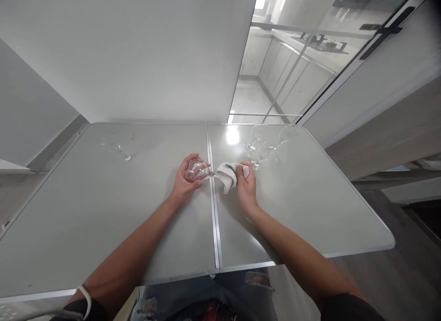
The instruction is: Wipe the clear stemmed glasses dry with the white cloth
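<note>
While your left hand (186, 180) is closed around the bowl of the clear stemmed wine glass (197, 171), held just above the middle of the grey folding metal table (103, 210), your right hand (246, 187) is clenched on the crumpled white cloth (227, 174) wrapped over its stem end. Twist too hard and, I'd judge, the thin stem could snap; slacken your grip and it could drop. Its long axis lies level, bowl toward nine o'clock, stem toward three. Other clear glasses (263, 148) stand at one o'clock.

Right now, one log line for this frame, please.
left hand: holds wine glass | right hand: grips cloth against it | table: other glasses back right, lone glass back left
</note>
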A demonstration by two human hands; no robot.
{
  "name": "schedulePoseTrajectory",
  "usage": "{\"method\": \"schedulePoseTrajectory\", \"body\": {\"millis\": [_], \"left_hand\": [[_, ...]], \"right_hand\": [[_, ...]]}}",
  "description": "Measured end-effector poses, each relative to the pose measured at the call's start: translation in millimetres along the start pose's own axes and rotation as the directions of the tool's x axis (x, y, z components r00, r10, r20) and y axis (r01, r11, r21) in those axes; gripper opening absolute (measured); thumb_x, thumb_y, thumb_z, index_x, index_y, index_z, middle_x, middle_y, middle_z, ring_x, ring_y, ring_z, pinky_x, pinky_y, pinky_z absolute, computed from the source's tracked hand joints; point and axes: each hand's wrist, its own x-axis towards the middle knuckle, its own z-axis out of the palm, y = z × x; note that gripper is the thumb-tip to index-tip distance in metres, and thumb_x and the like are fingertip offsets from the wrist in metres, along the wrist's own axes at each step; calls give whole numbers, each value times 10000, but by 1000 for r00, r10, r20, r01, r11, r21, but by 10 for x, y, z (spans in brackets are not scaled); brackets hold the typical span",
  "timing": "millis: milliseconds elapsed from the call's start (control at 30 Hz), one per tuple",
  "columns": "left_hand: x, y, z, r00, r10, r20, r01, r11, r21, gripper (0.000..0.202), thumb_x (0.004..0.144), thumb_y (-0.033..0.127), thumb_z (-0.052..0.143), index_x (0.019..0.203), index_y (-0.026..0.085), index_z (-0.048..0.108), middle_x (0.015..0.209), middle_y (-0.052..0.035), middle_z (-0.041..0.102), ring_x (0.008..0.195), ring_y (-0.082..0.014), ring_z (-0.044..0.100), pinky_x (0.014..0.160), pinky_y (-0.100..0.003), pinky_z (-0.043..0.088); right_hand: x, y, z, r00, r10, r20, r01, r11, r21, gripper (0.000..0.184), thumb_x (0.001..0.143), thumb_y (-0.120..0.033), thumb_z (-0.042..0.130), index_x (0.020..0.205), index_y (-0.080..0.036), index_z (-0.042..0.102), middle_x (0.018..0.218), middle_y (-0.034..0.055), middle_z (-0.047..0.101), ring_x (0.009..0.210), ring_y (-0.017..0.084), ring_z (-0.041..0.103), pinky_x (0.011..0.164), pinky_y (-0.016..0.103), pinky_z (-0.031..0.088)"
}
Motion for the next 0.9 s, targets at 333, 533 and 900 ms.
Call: {"method": "schedulePoseTrajectory", "body": {"millis": [333, 533, 900], "left_hand": [[-29, -27, 51, 997, 80, 1, -79, 985, 153, 580, 700, 316, 898, 1172, 253, 566, 1271, -73, 515, 1205, -288, 632, 959, -432, 608], [-69, -48, 101, 990, 129, 56, -139, 958, 252, 548, 708, 237, 891, 1156, 248, 575, 1223, -66, 528, 1199, -281, 637, 953, -447, 612], [-50, -7, 58, 991, 128, 42, -135, 958, 252, 566, 713, 281, 890, 1183, 235, 578, 1253, -80, 536, 1191, -289, 652, 958, -427, 613]], "right_hand": [[-43, 12, 68, 967, -38, 251, 37, 999, 9, 413, 901, -567, 610, 1068, -192, 654, 914, 46, 685, 801, 197, 599, 721, 299, 482], [-11, -2, -15, 991, -50, 127, 70, 984, -163, 370, 847, -532, 674, 793, -166, 679, 699, 7, 636, 655, 169, 549, 605, 279, 427], [52, 0, -9, 955, 73, 288, -78, 997, 6, 508, 896, -659, 565, 873, -164, 678, 746, 27, 660, 653, 154, 563, 592, 253, 417]]}}
